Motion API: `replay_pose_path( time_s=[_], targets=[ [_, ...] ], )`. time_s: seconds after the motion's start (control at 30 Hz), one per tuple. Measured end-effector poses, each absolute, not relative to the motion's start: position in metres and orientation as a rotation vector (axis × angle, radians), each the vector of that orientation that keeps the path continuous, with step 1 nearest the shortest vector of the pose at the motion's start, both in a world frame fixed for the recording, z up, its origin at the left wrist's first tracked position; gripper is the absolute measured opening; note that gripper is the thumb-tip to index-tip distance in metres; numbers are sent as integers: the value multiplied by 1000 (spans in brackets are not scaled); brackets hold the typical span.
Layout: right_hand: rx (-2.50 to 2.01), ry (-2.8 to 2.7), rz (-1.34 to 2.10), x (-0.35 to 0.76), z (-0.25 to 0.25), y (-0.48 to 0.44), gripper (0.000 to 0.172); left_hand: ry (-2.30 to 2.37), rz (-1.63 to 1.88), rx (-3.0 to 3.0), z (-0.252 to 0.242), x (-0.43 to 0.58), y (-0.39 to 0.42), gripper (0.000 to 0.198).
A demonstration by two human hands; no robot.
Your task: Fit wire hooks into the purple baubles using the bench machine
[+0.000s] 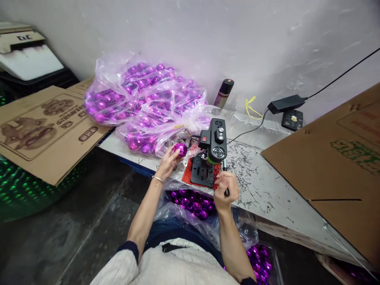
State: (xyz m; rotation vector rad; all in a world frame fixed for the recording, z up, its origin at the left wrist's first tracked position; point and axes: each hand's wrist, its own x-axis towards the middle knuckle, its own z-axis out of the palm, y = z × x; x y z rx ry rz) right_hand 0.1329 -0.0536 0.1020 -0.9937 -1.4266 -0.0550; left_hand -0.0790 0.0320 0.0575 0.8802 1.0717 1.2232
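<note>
My left hand (170,161) holds a shiny purple bauble (180,150) by its side, just left of a small black bench drill press (218,138). My right hand (226,187) is wrapped round the black-gripped lever (225,164) at the machine's right side. The machine's slotted black base plate (202,171) rests on a red sheet (187,176). Below the table edge, by my lap, an open clear plastic bag (178,213) holds many purple baubles (197,204).
Plastic sacks of purple baubles (148,89) lie behind to the left. A spray can (223,93), power adapter (286,103) and yellow tie (251,109) sit by the wall. Dark shavings (246,170) litter the table. Cardboard boxes (50,126) flank both sides.
</note>
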Motion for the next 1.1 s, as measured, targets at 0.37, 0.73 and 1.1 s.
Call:
replay_pose_path(
  time_s=[0.37,0.73,1.1],
  targets=[
    [-991,-1458,-70,133,109,-54,27,989,1155,903,37,-36,-14,56],
    [-970,-1474,-62,134,109,-55,25,1375,1151,1508,15,-1,-6,58],
    [-973,-1504,-87,135,111,-55,24,1410,1166,1995,17,3,-12,54]
  ],
)
